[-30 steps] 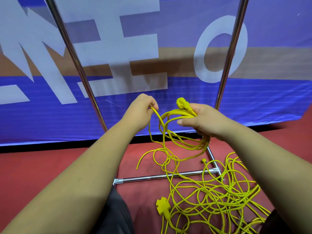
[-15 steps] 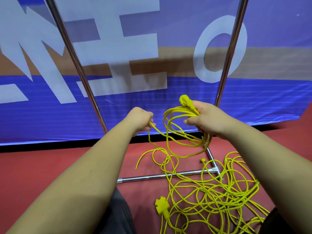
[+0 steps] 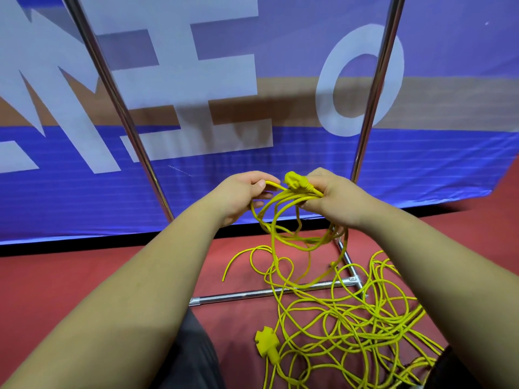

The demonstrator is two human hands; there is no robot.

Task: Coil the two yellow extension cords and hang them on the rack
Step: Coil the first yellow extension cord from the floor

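Observation:
My right hand [image 3: 334,196] grips a bundle of yellow cord loops [image 3: 286,220] just below the yellow plug [image 3: 293,181], which sticks up beside my thumb. My left hand [image 3: 244,193] pinches a strand of the same cord and holds it against the bundle. The loops hang below both hands. More yellow cord lies in a loose tangle [image 3: 351,327] on the red floor, with a yellow multi-outlet socket end [image 3: 266,341] at its left edge. The chrome rack [image 3: 118,94] stands behind, its two uprights on either side of my hands.
The rack's base bars [image 3: 266,293] lie on the red floor with cord draped over them. A blue banner [image 3: 196,80] with large pale letters stands close behind the rack. My dark trouser legs show at the bottom left and right.
My left hand has come up and to the right with a strand, meeting my right hand at the bundle. My right hand has kept hold of the loops and the plug.

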